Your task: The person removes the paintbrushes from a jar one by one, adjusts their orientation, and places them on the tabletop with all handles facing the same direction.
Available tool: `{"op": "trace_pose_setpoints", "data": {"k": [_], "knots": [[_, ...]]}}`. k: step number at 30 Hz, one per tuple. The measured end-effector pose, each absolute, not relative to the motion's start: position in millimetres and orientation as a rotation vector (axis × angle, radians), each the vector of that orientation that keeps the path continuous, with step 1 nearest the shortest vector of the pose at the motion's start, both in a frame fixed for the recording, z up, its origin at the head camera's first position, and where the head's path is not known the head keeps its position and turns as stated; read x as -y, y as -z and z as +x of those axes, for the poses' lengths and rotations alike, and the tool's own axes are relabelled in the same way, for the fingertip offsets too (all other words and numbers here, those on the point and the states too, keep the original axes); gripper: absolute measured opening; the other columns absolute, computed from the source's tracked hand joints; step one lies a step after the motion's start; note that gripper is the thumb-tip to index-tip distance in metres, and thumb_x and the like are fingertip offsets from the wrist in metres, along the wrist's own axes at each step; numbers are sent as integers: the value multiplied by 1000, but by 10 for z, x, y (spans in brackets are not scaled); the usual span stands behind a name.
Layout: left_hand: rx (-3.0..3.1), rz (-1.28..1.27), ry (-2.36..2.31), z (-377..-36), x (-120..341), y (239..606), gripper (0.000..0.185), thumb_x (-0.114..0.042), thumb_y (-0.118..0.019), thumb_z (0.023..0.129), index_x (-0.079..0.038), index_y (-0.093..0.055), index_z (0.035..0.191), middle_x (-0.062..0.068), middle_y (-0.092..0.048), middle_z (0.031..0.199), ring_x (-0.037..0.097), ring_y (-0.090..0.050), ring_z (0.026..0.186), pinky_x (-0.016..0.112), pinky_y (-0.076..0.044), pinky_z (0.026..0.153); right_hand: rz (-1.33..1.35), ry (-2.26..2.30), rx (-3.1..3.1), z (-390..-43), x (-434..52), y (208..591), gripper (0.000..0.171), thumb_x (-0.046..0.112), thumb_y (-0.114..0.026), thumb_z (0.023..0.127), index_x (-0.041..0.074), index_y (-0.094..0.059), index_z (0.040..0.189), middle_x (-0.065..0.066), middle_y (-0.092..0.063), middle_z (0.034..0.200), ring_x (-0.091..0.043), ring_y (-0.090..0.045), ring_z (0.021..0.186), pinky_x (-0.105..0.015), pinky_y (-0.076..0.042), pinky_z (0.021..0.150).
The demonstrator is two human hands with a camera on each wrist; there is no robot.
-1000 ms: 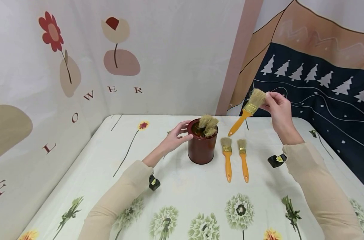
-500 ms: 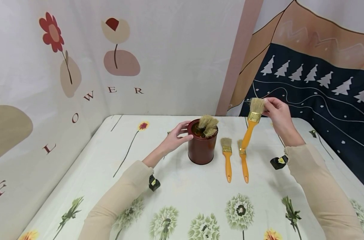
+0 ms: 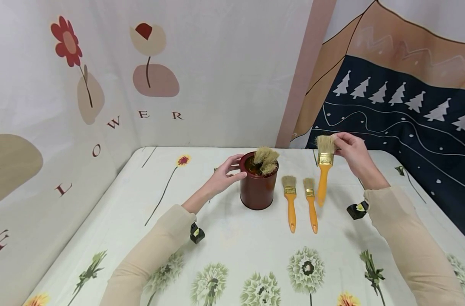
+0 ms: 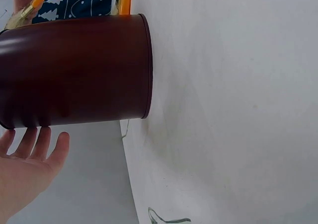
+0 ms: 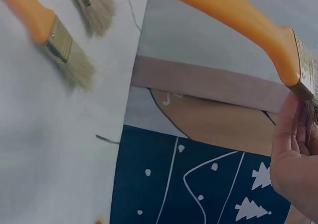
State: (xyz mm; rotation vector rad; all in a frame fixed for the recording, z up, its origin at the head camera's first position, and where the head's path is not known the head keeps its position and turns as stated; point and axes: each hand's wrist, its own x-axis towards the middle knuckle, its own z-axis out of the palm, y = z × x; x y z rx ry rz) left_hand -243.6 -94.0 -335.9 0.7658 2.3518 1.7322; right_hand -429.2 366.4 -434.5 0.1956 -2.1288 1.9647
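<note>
Held brush [image 3: 325,159], head view: in the air over the table [image 3: 224,238], to the right of the narrower brush [image 3: 310,204]; long axis almost upright, bristles up, orange handle down with its tip a little to the left
Right hand [image 3: 352,152], head view: thumb and fingers pinch the bristle end from its right side
Change, head view: compared with half a second ago the brush is lower and straighter, and its handle no longer overlaps the narrower one; a second ago that handle slanted well to the left
Left hand [image 3: 228,173], head view: thumb and fingers spread, tips touching the dark red can [image 3: 257,191] near its rim, placed as before
Can, head view: upright; bristle heads [image 3: 266,159] stick out of its mouth, its wall hiding whatever is below them
Wider brush [image 3: 290,204], head view: lies between the can and the narrower brush, both with bristles toward the far edge
Can, left wrist view: blocks most of the brushes behind it; fingertips meet its wall, fingers apart
Held brush, right wrist view: handle slants from the top edge down to the right, bristles cut off by the frame, fingers bunched at them; two table brushes at upper left, patterned cloth [image 5: 164,184] beyond
</note>
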Motion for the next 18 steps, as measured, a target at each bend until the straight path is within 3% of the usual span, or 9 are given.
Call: {"op": "trace_pose_setpoints", "data": {"k": [3,10,12,18], "knots": [[-2353,764,-1730,-2430,939,3349,57,-12,-55,88,-1,-26,136,18,-35,131,30,-36,118,43,-34,92,180,-1939,2208,-4143,-3597,4268,40,36,-61,82,8,-59,110,-12,-55,108,-24,-52,92,-30,-48,71],[-2353,769,-1731,-2423,942,3340,57,-12,-55,88,-1,-25,137,18,-35,132,30,-36,118,43,-34,92,245,-1973,2350,-3162,-3021,3476,22,20,-46,93,3,-56,103,-7,-53,97,-16,-51,86,-28,-44,76],[-2352,771,-1731,-2423,944,3342,57,-11,-54,88,0,-25,137,19,-35,131,31,-36,118,44,-34,92,270,-1940,2381,-3060,-2962,3449,23,25,-48,92,6,-55,101,-3,-52,95,-13,-50,84,-26,-44,74],[-2347,775,-1735,-2422,944,3347,57,-11,-54,88,-1,-26,137,19,-34,132,31,-36,118,44,-34,92,184,-1768,2536,-2754,-2774,3262,28,22,-40,94,-3,-48,104,0,-50,92,-9,-49,82,-20,-44,73]]}}
